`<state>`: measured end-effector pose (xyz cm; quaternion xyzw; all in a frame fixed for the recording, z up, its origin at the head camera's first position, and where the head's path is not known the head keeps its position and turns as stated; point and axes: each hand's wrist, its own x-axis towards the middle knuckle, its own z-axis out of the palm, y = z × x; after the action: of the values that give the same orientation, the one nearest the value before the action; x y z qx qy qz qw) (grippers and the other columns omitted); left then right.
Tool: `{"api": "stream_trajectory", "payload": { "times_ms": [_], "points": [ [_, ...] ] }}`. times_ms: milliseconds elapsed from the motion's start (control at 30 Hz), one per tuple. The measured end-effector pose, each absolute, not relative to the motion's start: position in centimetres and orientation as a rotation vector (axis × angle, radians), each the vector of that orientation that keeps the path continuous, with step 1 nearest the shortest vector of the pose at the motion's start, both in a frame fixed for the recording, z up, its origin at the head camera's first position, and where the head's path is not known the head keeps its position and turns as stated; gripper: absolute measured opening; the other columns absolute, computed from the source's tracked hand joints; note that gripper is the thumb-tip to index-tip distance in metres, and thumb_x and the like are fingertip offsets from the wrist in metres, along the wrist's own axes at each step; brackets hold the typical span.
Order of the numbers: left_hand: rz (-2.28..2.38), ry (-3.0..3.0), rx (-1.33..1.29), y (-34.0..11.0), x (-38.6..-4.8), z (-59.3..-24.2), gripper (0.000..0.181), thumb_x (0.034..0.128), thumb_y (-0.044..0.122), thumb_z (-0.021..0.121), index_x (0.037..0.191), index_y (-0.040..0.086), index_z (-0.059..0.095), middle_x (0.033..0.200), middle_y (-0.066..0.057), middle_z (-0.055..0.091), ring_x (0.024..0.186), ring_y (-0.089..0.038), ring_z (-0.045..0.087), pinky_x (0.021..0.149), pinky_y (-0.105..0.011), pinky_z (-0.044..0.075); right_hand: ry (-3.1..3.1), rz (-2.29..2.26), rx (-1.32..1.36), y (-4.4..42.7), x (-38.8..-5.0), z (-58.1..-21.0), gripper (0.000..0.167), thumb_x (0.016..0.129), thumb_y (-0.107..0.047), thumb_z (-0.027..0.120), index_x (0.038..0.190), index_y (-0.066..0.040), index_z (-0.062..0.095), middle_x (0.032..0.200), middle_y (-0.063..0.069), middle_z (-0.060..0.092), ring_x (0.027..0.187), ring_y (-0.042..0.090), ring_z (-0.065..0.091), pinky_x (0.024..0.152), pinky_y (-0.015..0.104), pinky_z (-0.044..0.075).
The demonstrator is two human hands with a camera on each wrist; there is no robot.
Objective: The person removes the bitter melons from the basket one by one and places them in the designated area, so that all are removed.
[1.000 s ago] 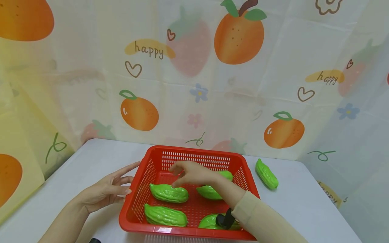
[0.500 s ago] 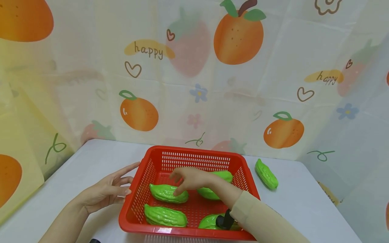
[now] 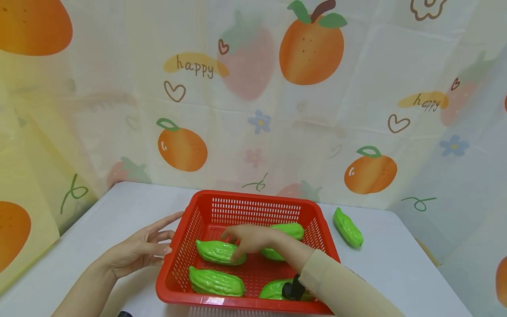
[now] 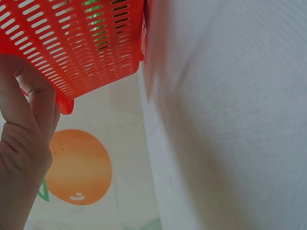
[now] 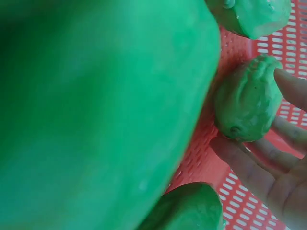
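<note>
The right hand (image 3: 251,240) reaches down over a green bitter gourd (image 3: 215,252) at the left middle of the red basket (image 3: 253,301). Its thumb is at the gourd's near side and its fingers at the far side. In the right wrist view the fingers are fairly straight around that bitter gourd (image 5: 247,100), without a plain grip. Outside the basket, the left hand (image 3: 136,251) touches the left rim with spread, relaxed fingers; some fingertips are hidden by the rim. The left wrist view has this hand (image 4: 26,120) beside the slotted basket wall (image 4: 86,52).
More bitter gourds lie in the basket: one at front left (image 3: 215,281), one at front right (image 3: 273,289), and others partly behind the right forearm. Another bitter gourd (image 3: 348,227) lies on the white table (image 3: 400,259), right of the basket. A fruit-print curtain (image 3: 253,110) hangs behind.
The right hand has come down and slightly nearer, from above the left middle bitter gourd to around it. The left hand and the basket have stayed in place.
</note>
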<state>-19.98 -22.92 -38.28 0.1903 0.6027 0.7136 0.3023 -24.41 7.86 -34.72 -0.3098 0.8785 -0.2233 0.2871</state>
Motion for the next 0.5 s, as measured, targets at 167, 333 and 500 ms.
{"api": "stream_trajectory", "payload": {
  "times_ms": [167, 333, 500],
  "points": [
    [1.889, 1.604, 0.5, -22.84, -19.97, -38.2, 0.074, 0.097, 0.007, 0.052, 0.157, 0.032, 0.017, 0.112, 0.004, 0.062, 0.094, -0.01, 0.07, 0.087, -0.035, 0.06, 2.338, -0.562, -0.829, 7.9, -24.32, -34.72, 0.057, 0.082, -0.014, 0.077, 0.134, -0.017, 0.054, 0.136, 0.009, 0.06, 0.129, 0.022, 0.055, 0.098, 0.027, 0.049],
    [1.883, 1.616, 0.476, -22.82, -19.91, -38.02, 0.075, 0.0972, 0.008, 0.052, 0.158, 0.03, 0.014, 0.112, 0.004, 0.062, 0.093, -0.01, 0.07, 0.087, -0.035, 0.06, 2.329, -0.549, -0.823, 7.88, -24.3, -34.68, 0.058, 0.083, -0.013, 0.076, 0.136, -0.018, 0.053, 0.138, 0.009, 0.059, 0.131, 0.023, 0.054, 0.099, 0.028, 0.049],
    [1.884, 1.613, 0.475, -22.85, -19.9, -38.06, 0.075, 0.0974, 0.008, 0.052, 0.158, 0.031, 0.014, 0.112, 0.004, 0.062, 0.093, -0.01, 0.07, 0.087, -0.035, 0.06, 2.337, -0.508, -0.836, 7.84, -24.37, -34.64, 0.059, 0.084, -0.012, 0.076, 0.137, -0.019, 0.052, 0.14, 0.008, 0.058, 0.132, 0.023, 0.054, 0.101, 0.029, 0.049]
  ]
}}
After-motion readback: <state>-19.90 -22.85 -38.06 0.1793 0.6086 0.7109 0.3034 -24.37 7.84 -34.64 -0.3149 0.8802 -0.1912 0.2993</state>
